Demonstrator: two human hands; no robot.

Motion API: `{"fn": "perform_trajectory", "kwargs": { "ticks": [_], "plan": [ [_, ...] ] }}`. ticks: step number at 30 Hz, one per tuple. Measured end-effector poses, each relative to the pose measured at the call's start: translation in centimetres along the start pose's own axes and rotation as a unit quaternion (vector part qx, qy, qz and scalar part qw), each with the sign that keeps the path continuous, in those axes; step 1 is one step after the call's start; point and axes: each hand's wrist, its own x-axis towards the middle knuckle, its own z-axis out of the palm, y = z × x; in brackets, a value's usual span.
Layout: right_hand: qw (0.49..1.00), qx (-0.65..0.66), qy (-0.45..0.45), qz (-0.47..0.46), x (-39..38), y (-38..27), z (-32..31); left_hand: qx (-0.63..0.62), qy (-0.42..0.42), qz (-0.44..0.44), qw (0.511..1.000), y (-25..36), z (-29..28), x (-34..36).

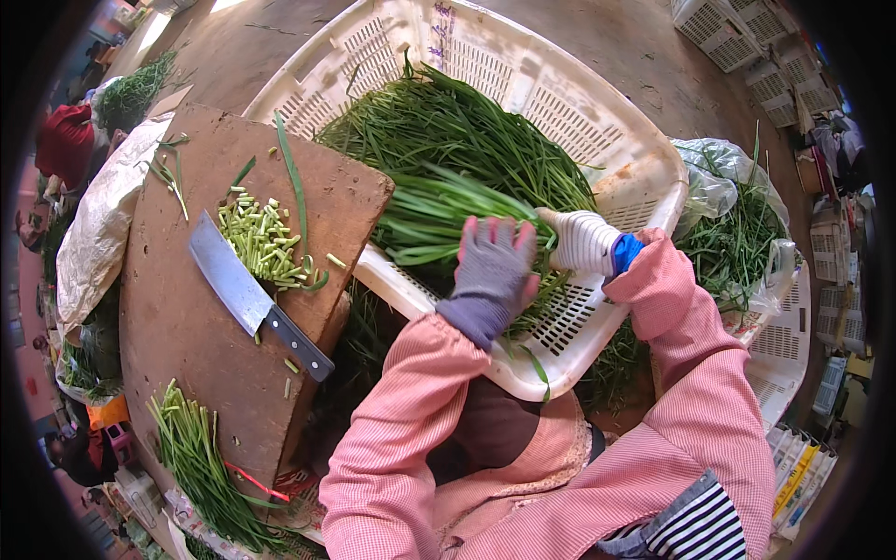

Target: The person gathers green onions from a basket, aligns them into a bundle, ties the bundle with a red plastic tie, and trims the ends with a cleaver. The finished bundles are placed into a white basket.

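A bunch of long flat green leaves, like garlic chives (448,210), lies over the near part of a white plastic basket (644,140). My right hand (581,241), in a white striped glove, is closed round the bunch at its right end. On its near side rests my left hand (490,271), in a grey glove with pink fingertips, fingers stretched out and slightly blurred. Beneath and beyond the bunch, a larger heap of the same leaves (457,121) fills much of the basket. What lies under my left palm is hidden.
To the left stands a worn wooden board (168,299) bearing a cleaver (229,271) with a black handle, cut pale stem ends (257,238) and a bundle of chives (196,467). A plastic bag of greens (737,224) sits right of the basket. People and stacked crates (737,37) are farther off.
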Motion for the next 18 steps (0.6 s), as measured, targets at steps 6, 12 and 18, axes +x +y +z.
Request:
{"fn": "perform_trajectory", "kwargs": {
  "ticks": [6,12,18],
  "plan": [
    [0.999,0.005,0.040,-0.011,-0.2,0.8,-0.8,-0.081,-0.314,0.022,0.946,7.0,2.3,0.5],
    [0.998,-0.005,0.051,-0.026,-0.7,0.2,-0.3,-0.070,-0.458,-0.081,0.882,5.3,8.2,3.0],
    [0.995,0.017,0.092,-0.043,-3.3,1.2,-2.5,0.012,-0.508,-0.166,0.845,0.3,11.3,3.4]
  ]
}}
